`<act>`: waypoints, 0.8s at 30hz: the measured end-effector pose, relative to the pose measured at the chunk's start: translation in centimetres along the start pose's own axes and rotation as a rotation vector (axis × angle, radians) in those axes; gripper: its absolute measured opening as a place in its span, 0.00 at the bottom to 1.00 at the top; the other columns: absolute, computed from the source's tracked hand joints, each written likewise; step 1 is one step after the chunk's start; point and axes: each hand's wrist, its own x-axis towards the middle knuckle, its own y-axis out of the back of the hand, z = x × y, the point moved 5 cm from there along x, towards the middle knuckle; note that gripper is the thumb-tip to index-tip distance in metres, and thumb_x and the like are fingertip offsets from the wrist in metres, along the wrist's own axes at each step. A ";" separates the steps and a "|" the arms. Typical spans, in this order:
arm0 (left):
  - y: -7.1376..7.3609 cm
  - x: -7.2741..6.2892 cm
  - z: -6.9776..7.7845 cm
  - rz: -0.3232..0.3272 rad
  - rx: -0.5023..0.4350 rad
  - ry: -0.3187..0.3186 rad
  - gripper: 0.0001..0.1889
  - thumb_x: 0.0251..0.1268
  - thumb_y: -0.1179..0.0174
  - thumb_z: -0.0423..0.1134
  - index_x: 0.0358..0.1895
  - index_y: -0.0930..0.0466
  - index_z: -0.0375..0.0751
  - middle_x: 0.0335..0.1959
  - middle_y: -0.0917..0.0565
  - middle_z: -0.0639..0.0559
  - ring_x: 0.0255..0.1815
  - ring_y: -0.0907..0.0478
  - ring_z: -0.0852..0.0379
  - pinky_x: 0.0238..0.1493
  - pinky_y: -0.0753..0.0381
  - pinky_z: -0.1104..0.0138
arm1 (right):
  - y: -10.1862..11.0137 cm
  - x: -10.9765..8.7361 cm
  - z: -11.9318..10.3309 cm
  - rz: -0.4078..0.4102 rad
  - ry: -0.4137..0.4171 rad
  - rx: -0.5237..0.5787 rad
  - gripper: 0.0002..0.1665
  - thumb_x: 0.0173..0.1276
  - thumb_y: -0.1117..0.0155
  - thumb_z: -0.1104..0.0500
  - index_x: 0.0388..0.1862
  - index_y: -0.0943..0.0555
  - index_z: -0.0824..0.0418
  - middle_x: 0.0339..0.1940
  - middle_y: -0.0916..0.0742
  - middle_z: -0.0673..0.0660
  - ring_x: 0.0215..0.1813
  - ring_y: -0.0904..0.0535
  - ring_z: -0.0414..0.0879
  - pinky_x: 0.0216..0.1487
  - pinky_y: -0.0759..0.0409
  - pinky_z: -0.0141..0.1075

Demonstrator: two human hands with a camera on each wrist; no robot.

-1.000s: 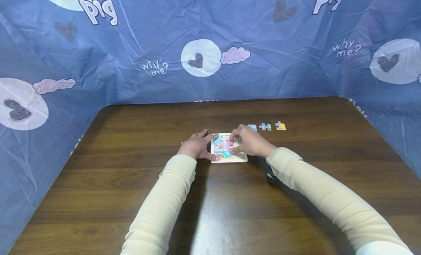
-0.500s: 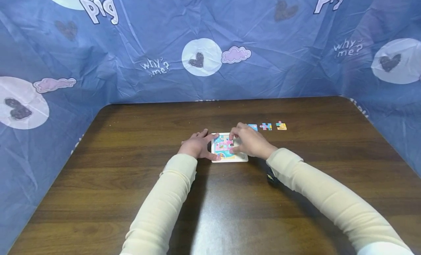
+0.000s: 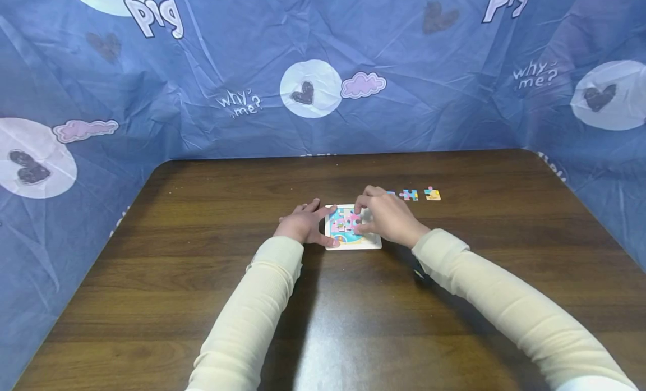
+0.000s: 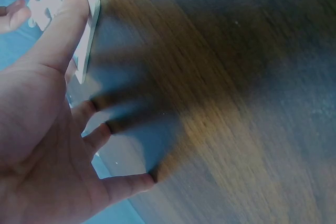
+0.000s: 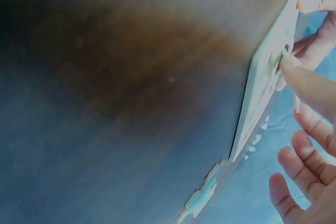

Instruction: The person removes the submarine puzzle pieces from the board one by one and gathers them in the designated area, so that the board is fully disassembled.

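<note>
A small jigsaw tray [image 3: 370,246] with a pale rim lies flat on the table, its left half holding pink, blue and yellow pieces. My left hand [image 3: 303,225] rests at its left side, index finger at the upper corner and thumb on the lower one. In the left wrist view the thumb [image 4: 65,30] lies straight over the rim while the other fingers spread. Over the tray's middle, my right hand [image 3: 387,216] pinches a pink puzzle piece [image 3: 355,222] between thumb and index finger. That hand hides much of the tray's right part.
Behind the right hand, loose puzzle pieces lie in a row: a blue one [image 3: 391,193] partly covered, a blue-and-pink one [image 3: 410,195] and a yellow one [image 3: 432,194]. A blue printed cloth [image 3: 323,133] hangs behind the brown wooden table [image 3: 227,183].
My right hand has shifted very slightly, covering more of the nearest blue loose piece. It stays at the pink piece. The left hand keeps its place on the tray.
</note>
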 end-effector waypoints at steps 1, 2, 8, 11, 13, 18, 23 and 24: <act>0.0 0.0 0.0 -0.001 -0.002 0.000 0.47 0.65 0.34 0.60 0.83 0.51 0.62 0.85 0.58 0.48 0.83 0.58 0.41 0.73 0.50 0.32 | 0.1 0.0 0.2 0.002 -0.009 0.015 0.20 0.55 0.16 0.52 0.42 0.14 0.57 0.44 0.18 0.53 0.46 0.21 0.51 0.46 0.20 0.48; 0.0 0.0 0.0 -0.001 -0.004 0.001 0.47 0.65 0.34 0.60 0.83 0.51 0.63 0.85 0.58 0.48 0.83 0.58 0.41 0.73 0.50 0.32 | 0.2 0.0 0.4 0.001 -0.020 0.036 0.20 0.55 0.16 0.52 0.43 0.14 0.57 0.44 0.18 0.53 0.47 0.21 0.51 0.47 0.20 0.48; 0.0 -0.2 0.1 -0.002 -0.005 0.004 0.47 0.65 0.33 0.59 0.83 0.50 0.62 0.85 0.58 0.48 0.83 0.58 0.41 0.73 0.50 0.32 | 1.3 -0.1 2.1 -0.010 -0.059 0.200 0.21 0.55 0.17 0.54 0.46 0.13 0.59 0.48 0.18 0.57 0.52 0.20 0.56 0.55 0.23 0.50; 0.0 -0.3 0.1 0.001 -0.007 0.001 0.47 0.65 0.33 0.59 0.83 0.50 0.62 0.85 0.57 0.48 0.83 0.58 0.41 0.73 0.50 0.32 | 1.9 -0.4 3.2 -0.014 -0.082 0.266 0.21 0.56 0.17 0.54 0.47 0.13 0.59 0.49 0.18 0.58 0.53 0.21 0.57 0.57 0.25 0.50; 0.0 -0.2 0.1 0.004 -0.007 -0.003 0.47 0.65 0.33 0.58 0.83 0.50 0.62 0.85 0.57 0.48 0.83 0.58 0.41 0.73 0.50 0.32 | 2.3 -0.7 4.1 -0.006 -0.094 0.290 0.20 0.57 0.18 0.53 0.47 0.13 0.58 0.50 0.18 0.59 0.52 0.22 0.58 0.56 0.26 0.50; 0.1 -0.2 0.1 0.010 -0.010 -0.013 0.47 0.65 0.32 0.58 0.83 0.50 0.61 0.85 0.56 0.47 0.83 0.58 0.41 0.73 0.50 0.32 | 3.2 -1.4 6.2 0.025 -0.097 0.294 0.20 0.56 0.18 0.54 0.46 0.12 0.58 0.47 0.17 0.62 0.49 0.23 0.59 0.52 0.28 0.48; 0.0 -0.1 0.1 0.002 -0.019 -0.005 0.48 0.65 0.33 0.58 0.83 0.50 0.62 0.85 0.58 0.48 0.83 0.58 0.41 0.73 0.51 0.32 | 4.0 -2.4 8.0 0.053 -0.101 0.271 0.18 0.56 0.17 0.54 0.44 0.12 0.57 0.44 0.17 0.63 0.47 0.23 0.58 0.50 0.28 0.47; 0.0 -0.1 0.1 -0.001 -0.020 -0.003 0.48 0.65 0.33 0.58 0.83 0.51 0.62 0.85 0.58 0.48 0.83 0.59 0.41 0.73 0.51 0.33 | 4.2 -2.6 8.4 0.060 -0.103 0.265 0.18 0.55 0.17 0.54 0.44 0.12 0.57 0.44 0.17 0.63 0.47 0.23 0.58 0.49 0.29 0.46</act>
